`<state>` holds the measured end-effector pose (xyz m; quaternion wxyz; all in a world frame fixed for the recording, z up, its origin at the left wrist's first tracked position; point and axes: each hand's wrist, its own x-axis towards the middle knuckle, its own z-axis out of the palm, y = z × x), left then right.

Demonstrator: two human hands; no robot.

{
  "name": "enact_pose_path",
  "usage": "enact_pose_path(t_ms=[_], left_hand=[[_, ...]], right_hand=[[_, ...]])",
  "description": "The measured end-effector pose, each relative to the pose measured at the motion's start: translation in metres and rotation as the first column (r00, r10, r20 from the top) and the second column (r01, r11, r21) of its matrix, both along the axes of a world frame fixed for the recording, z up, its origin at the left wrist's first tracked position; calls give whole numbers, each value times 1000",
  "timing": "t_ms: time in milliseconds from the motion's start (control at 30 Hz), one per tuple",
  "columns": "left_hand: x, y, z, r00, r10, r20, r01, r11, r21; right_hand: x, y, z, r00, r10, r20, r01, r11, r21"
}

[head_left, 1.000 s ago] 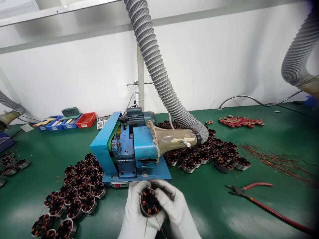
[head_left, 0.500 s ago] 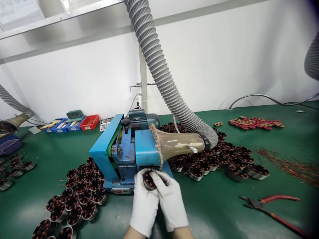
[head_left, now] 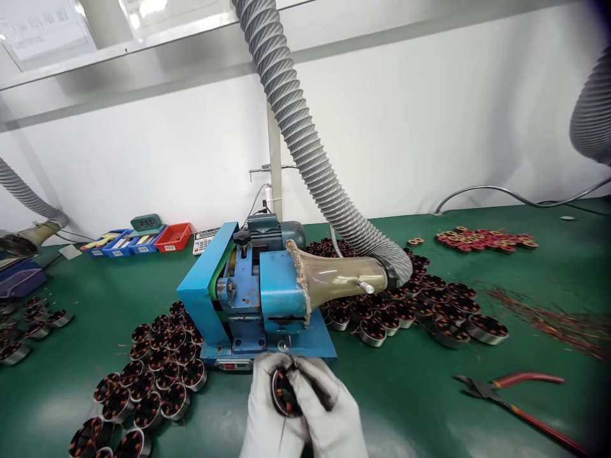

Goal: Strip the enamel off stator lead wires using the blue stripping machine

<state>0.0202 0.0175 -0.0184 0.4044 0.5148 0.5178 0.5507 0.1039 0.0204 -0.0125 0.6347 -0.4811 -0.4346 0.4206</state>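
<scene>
In front of the blue machine (head_left: 286, 286), my gloved left hand (head_left: 265, 413) is closed around a motor stator (head_left: 284, 393), a metal ring with copper windings inside. The stator is tilted so that its open face turns toward me. My gloved right hand (head_left: 327, 407) pinches at the ring's upper right edge, with dark smudges on the glove. A thin wire rises above the fingertips, and another hangs below the ring. Whether the right fingers grip the rim or a wire there is hidden.
Many similar stators (head_left: 167, 375) stand left of the machine, and more (head_left: 449, 312) lie right of it. A grey hose (head_left: 310, 133) joins the machine's clear funnel (head_left: 344, 277). Red-handled cutters (head_left: 506, 394), wire scraps (head_left: 548, 318) and red rings (head_left: 487, 238) lie on the right.
Both hands have drawn back with the stator, away from the machine's front opening and toward me. The machine's base plate now shows ahead of them. The view has shifted slightly.
</scene>
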Motion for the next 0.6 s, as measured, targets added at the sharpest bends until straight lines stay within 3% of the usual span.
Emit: enact_pose_path(t_ms=[100, 200, 300, 367, 433, 500, 533, 600], left_hand=[[-14, -18, 5, 997, -55, -51, 56, 998, 20], [-32, -31, 18, 987, -85, -134, 96, 993, 73], [-65, -42, 34, 924, 1, -381, 67, 984, 164], [-102, -45, 46, 800, 200, -565, -75, 969, 236], [-151, -46, 56, 663, 382, -644, -284, 924, 256], [-208, -47, 61, 560, 482, -674, -557, 821, 123], [-237, -49, 61, 547, 506, -666, -664, 748, 23], [-289, -55, 54, 550, 531, -644, -732, 678, -66]], right_hand=[[-2, -20, -3, 1000, -4, 15, 3, 997, 71], [-3, -24, -3, 992, 113, 47, -116, 991, 68], [-9, -17, -9, 976, 201, 88, -199, 979, -36], [-15, -13, -18, 948, 287, 139, -265, 951, -158], [-20, -12, -30, 871, 414, 265, -348, 900, -263], [-22, -13, -44, 745, 497, 444, -400, 867, -298], [-21, -14, -50, 681, 508, 527, -416, 861, -292], [-18, -13, -60, 590, 505, 630, -432, 856, -283]])
